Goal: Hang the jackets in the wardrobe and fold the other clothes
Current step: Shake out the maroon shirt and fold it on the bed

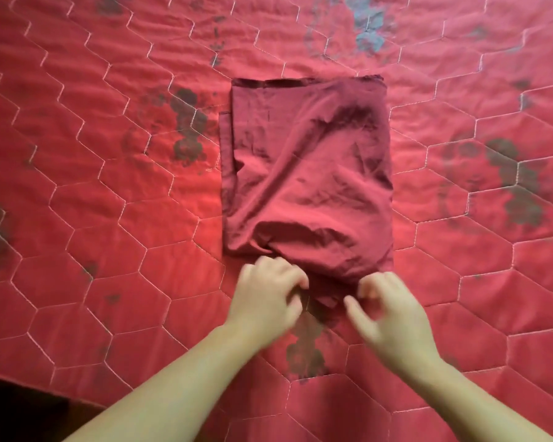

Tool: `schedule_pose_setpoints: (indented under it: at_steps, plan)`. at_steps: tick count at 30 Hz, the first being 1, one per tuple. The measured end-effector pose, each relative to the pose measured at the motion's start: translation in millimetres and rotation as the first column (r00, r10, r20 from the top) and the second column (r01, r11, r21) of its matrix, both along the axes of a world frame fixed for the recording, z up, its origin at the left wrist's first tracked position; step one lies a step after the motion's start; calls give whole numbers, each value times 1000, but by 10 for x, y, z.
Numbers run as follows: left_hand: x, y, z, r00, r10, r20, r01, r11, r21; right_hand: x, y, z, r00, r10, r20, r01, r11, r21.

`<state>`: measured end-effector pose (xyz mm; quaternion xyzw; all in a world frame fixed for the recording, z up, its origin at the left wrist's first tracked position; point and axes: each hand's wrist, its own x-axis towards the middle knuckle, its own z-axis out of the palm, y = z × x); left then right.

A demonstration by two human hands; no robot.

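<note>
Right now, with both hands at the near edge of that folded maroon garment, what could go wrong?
The near edge of the maroon garment looks bunched between the left hand and the right hand; folding now may lock in creases. A layer juts out on its left side, so the stack could end up uneven.
</note>
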<state>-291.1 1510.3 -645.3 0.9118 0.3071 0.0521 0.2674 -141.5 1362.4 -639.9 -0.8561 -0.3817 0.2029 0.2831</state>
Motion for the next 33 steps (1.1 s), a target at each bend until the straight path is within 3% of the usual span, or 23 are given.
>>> schedule_pose_setpoints:
  at_steps: [1, 2, 5, 8, 10, 12, 14, 16, 18, 21, 25, 27, 28, 29, 30, 32, 33]
  plan:
    - [5, -39, -62, 977, -188, -104, 193, 981, 35, -6, 20, -3, 972, 199, 123, -200, 980, -2]
    - [29, -44, -108, 948, -267, -175, 279, 959, 43, 32, 84, -20, 932, 303, 200, -307, 952, -11]
    - [110, -32, -226, 923, -284, -260, 330, 931, 155, 228, 472, -89, 816, 391, 425, -343, 920, -188]
    - [156, -41, -293, 940, -221, -260, 279, 936, 214, 351, 800, -160, 701, 583, 411, -404, 799, -445]
    - [207, -38, -305, 958, -187, -216, 230, 954, 194, 457, 898, -177, 783, 522, 338, -381, 832, -403]
    - [271, 9, -303, 969, -197, -151, 223, 958, 179, 574, 908, -125, 954, 267, 135, -243, 955, -169]
    - [393, 106, -259, 979, -164, -117, 171, 984, 55, 669, 898, -47, 996, 92, -22, -91, 996, 22]
    - [565, 213, -222, 989, -23, -148, 12, 997, -76, 687, 863, 14, 997, 64, -52, -59, 995, 82]
    - [783, 364, -286, 951, 40, -308, -81, 989, -122, 668, 811, 65, 994, 99, -36, -94, 988, 120]
    - [1117, 562, -315, 828, -65, -557, -94, 963, -252, 597, 682, 81, 974, 208, 88, -218, 968, 124]
    - [1183, 677, -304, 878, -138, -459, -108, 876, -471, 466, 561, -78, 851, 416, 321, -422, 905, -52]
    - [1061, 719, -343, 804, -126, -581, -195, 868, -458, 429, 550, -187, 788, 499, 362, -473, 866, -165]
    - [953, 716, -347, 779, -44, -625, -280, 867, -411, 418, 532, -242, 750, 544, 376, -494, 839, -228]
    - [818, 718, -367, 803, 46, -594, -304, 889, -342, 408, 509, -285, 712, 591, 379, -514, 807, -291]
    - [655, 687, -352, 871, 169, -461, -319, 908, -271, 411, 481, -323, 684, 628, 372, -527, 777, -344]
    - [328, 620, -219, 924, 377, -68, -383, 903, -195, 434, 408, -376, 661, 668, 342, -541, 739, -400]
    - [209, 596, -151, 931, 352, 96, -345, 935, -84, 443, 375, -387, 657, 679, 327, -547, 728, -414]
